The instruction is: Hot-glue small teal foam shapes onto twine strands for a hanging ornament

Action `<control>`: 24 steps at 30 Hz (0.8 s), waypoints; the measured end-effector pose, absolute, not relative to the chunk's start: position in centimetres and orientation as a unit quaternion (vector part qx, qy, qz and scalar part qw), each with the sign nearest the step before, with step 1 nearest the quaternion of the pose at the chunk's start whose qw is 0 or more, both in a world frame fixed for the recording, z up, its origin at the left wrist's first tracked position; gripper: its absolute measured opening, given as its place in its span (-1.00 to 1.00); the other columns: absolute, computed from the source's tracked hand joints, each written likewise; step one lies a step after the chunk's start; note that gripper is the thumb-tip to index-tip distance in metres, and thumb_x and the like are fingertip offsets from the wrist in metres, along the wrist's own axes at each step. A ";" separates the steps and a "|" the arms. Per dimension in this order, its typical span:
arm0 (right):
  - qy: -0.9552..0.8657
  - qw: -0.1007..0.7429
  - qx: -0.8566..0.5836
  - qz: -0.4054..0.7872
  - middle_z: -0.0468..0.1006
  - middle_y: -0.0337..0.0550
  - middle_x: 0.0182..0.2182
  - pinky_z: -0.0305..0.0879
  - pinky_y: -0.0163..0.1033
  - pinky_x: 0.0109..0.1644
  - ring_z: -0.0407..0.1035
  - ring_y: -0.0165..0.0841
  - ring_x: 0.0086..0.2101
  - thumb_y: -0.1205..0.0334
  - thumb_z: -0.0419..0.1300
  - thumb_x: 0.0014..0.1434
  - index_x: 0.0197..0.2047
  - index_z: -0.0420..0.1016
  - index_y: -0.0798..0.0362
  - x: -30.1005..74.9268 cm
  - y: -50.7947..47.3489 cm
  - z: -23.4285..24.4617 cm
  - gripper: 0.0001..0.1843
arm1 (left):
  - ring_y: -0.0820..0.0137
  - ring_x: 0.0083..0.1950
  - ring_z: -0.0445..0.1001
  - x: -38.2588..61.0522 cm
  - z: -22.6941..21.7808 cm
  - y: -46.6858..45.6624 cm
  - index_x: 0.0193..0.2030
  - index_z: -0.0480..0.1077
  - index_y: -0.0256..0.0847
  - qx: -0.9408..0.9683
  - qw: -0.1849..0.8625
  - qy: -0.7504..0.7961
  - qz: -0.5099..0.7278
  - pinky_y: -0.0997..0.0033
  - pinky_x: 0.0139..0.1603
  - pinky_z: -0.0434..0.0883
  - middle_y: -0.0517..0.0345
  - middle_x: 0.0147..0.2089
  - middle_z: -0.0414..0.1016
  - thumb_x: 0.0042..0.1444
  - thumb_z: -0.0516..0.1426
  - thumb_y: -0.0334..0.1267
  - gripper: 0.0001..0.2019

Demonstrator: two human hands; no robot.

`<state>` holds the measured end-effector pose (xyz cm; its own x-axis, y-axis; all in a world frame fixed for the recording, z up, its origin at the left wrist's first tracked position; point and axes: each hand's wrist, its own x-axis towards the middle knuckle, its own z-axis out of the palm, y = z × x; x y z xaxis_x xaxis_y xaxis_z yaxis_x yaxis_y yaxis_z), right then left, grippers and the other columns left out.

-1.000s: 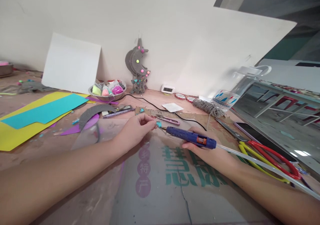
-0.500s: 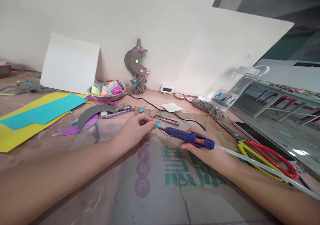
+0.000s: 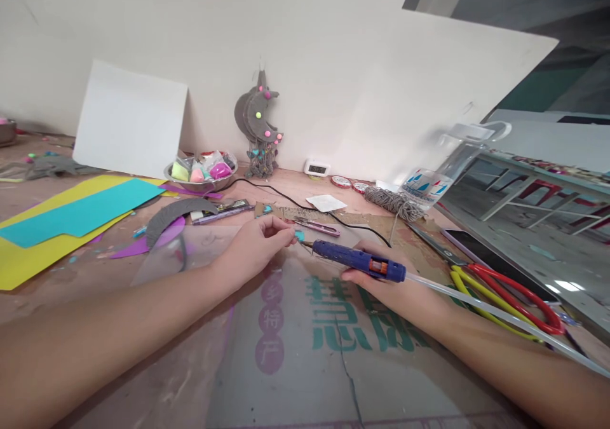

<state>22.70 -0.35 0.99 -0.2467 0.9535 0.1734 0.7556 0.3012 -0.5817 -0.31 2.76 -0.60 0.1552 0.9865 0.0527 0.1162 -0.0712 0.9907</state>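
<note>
Between thumb and forefinger my left hand pinches a small turquoise piece; its exact shape is too small to make out. My right hand is wrapped round a blue hot glue gun, whose nozzle points left at the turquoise piece, touching it or very close. A long clear glue stick sticks out of the gun's back end. Both hands are above a cardboard sheet under clear plastic. Just behind them lies a pink craft knife.
Red-and-yellow scissors and a phone lie at right, near grey yarn and a clear jug. Coloured sheets, a grey crescent and a metal bowl are at left. A moon ornament hangs behind.
Hardly anything differs. The view has shifted slightly, while both hands keep the same hold, with the nozzle still at the turquoise piece.
</note>
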 end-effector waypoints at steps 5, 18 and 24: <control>-0.771 0.255 -0.554 0.187 0.39 -0.27 -0.56 0.16 -0.33 -0.48 0.30 -0.38 -0.49 -0.13 0.20 0.00 -0.45 0.36 0.03 22.7 -0.3 1.0 -0.64 | 0.54 -0.48 0.29 -0.3 -0.6 2.7 -0.43 0.34 -0.23 0.579 0.498 0.473 0.440 0.54 -0.47 0.20 0.23 -0.41 0.41 0.03 0.13 -0.14 -0.81; -0.760 0.263 -0.562 0.194 0.40 -0.24 -0.58 0.16 -0.32 -0.52 0.29 -0.36 -0.51 -0.08 0.22 -0.01 -0.47 0.36 0.03 22.4 -0.6 1.4 -0.67 | 0.56 -0.53 0.28 -0.3 -0.6 2.7 -0.43 0.32 -0.23 0.578 0.509 0.460 0.442 0.53 -0.50 0.20 0.25 -0.43 0.40 0.04 0.12 -0.16 -0.82; -0.758 0.273 -0.557 0.203 0.43 -0.25 -0.57 0.15 -0.31 -0.51 0.31 -0.36 -0.51 -0.06 0.21 0.01 -0.42 0.39 0.02 22.4 -0.6 1.6 -0.70 | 0.56 -0.51 0.29 -0.3 -0.5 2.6 -0.42 0.33 -0.23 0.582 0.503 0.467 0.436 0.54 -0.50 0.20 0.24 -0.42 0.40 0.04 0.12 -0.15 -0.82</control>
